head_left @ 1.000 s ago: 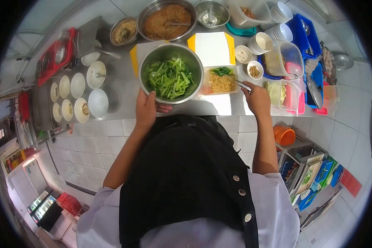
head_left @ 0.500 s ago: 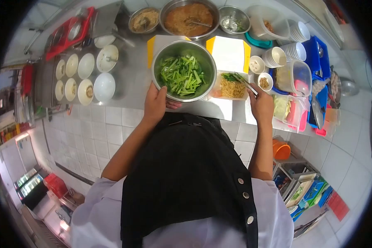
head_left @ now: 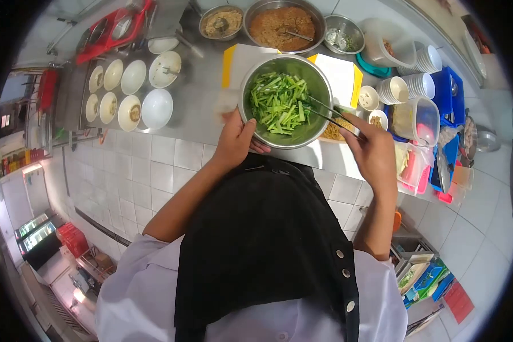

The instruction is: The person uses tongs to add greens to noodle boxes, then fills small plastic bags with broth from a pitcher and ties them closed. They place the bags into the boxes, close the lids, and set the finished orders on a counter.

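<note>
My left hand (head_left: 236, 137) grips the lower left rim of a steel bowl (head_left: 323, 128) of chopped green vegetables (head_left: 279, 102). Metal tongs (head_left: 330, 111) are held in my right hand (head_left: 370, 145), and their tips reach into the bowl at the right side of the greens. Just beneath the tongs, a takeaway box of yellow noodles (head_left: 337, 130) is partly hidden by the bowl and my right hand. White and yellow opened carton lids (head_left: 339, 74) lie behind the bowl.
Two rows of white bowls (head_left: 157, 108) stand at the left. Along the back are a large steel bowl of brown food (head_left: 279, 25) and smaller steel bowls. Stacked cups (head_left: 420, 85), plastic tubs (head_left: 424, 117) and blue trays (head_left: 451, 97) crowd the right.
The tong tips have moved from the noodle box into the greens. The bowl and my left hand have shifted right, so the bowl covers more of the noodle box. The view has shifted too.
</note>
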`<state>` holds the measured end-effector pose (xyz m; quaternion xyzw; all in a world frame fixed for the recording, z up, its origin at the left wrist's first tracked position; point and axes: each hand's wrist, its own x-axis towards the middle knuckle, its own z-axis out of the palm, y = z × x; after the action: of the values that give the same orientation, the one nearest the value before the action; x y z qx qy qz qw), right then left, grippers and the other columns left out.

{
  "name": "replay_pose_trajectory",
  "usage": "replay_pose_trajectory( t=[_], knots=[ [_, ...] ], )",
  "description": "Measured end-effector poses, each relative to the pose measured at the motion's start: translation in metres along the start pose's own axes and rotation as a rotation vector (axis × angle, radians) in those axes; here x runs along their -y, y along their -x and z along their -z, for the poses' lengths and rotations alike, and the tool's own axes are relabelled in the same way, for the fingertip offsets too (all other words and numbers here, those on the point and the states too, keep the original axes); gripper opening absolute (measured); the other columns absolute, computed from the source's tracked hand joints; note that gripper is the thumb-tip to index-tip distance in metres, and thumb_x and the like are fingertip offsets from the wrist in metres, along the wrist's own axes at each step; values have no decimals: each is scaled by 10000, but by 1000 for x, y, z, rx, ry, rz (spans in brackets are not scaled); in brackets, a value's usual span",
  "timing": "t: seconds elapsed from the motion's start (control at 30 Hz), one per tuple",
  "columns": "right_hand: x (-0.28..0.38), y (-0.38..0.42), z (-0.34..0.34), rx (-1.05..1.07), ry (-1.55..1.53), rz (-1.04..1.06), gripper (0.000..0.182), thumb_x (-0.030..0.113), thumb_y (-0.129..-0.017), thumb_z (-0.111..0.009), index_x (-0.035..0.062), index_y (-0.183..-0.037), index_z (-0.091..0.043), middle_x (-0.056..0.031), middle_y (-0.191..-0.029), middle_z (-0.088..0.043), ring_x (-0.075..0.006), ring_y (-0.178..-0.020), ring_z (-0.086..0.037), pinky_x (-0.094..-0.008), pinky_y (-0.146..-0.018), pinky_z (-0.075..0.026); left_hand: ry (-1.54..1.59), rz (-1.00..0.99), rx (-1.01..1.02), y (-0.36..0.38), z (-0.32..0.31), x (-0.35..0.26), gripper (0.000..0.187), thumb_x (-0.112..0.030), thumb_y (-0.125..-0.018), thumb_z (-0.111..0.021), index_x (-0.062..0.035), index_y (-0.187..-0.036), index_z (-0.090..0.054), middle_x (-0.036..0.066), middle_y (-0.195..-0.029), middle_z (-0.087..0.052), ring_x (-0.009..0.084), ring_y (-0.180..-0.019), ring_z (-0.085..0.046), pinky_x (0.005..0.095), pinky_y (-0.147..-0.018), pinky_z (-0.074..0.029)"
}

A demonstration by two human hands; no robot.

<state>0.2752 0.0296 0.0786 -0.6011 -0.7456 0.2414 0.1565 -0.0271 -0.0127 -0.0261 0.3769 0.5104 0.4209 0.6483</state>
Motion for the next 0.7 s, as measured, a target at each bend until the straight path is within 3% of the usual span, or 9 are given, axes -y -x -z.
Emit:
replay_pose_trajectory(
  t=[0.13,0.3,0.37,0.53,0.6,0.63,0.7],
  knots=[
    [18,-24,-12,-142,156,40,289,303,-953,-776,99,-1156,-802,-158,-685,-704,-347,-638,-700,-448,-630,-537,-24,-41,54,1,-17,-10,407,-96,-1129,-372,22,-1513,-305,212,-1089,-689,241,-676,-761,286,-583,-663],
    [20,-34,-30,-116,130,41,272,315,-955,-765,116,-1133,-816,-181,-724,-717,-392,-692,-706,-479,-665,-554,-19,-59,71,3,-16,-8,427,-91,-1127,-369,17,-1534,-295,206,-1086,-688,237,-694,-766,276,-590,-663],
    [22,-25,-30,96,131,82,255,306,-943,-771,141,-1130,-822,-190,-754,-727,-396,-729,-715,-486,-697,-560,-17,-67,60,4,-14,-10,426,-90,-1127,-369,15,-1533,-297,204,-1086,-687,236,-700,-767,274,-594,-663],
    [26,-9,9,206,140,98,260,283,-929,-783,162,-1157,-818,-182,-780,-732,-375,-723,-708,-478,-692,-553,-5,-22,37,9,-13,-7,431,-96,-1125,-378,6,-1537,-300,205,-1097,-683,239,-700,-766,277,-602,-663],
    [31,-14,13,93,179,19,293,289,-934,-784,154,-1193,-805,-176,-768,-728,-363,-689,-698,-462,-676,-545,4,-26,47,8,-10,-8,433,-99,-1125,-380,6,-1537,-300,206,-1101,-682,240,-700,-766,278,-602,-662],
    [24,-19,6,7,184,93,314,298,-939,-782,152,-1217,-794,-184,-760,-721,-363,-673,-692,-456,-671,-541,13,-32,60,8,-10,-8,435,-102,-1125,-382,6,-1538,-300,207,-1106,-682,241,-700,-766,279,-602,-661],
    [32,-26,-2,26,110,79,305,299,-939,-782,151,-1206,-798,-188,-768,-721,-364,-682,-693,-459,-677,-541,15,-36,59,8,-12,-10,436,-104,-1124,-383,7,-1538,-299,207,-1103,-682,242,-702,-766,280,-604,-661]
  ],
)
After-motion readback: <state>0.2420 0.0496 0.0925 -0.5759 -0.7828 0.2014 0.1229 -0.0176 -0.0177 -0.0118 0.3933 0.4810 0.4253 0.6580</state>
